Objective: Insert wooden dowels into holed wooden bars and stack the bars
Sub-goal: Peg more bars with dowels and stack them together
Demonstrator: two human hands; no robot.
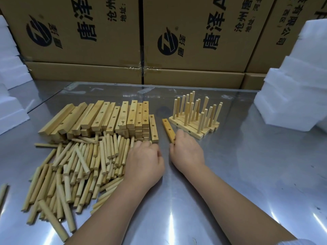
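Observation:
A loose heap of wooden dowels (77, 167) lies at the left of the metal table. Behind it stands a stack of holed wooden bars (109, 117). My left hand (143, 161) rests palm down at the right edge of the dowel heap, fingers curled over dowels; whether it grips one is hidden. My right hand (185, 151) pinches the near end of a single holed bar (169, 129) that lies flat on the table. Beyond it, at the right, finished bars with upright dowels (194, 117) sit side by side.
Printed cardboard boxes (159, 38) wall off the back of the steel table (247, 174). White foam blocks are stacked at the right (297, 96) and at the left (10, 96). One stray dowel (2, 191) lies at the left edge.

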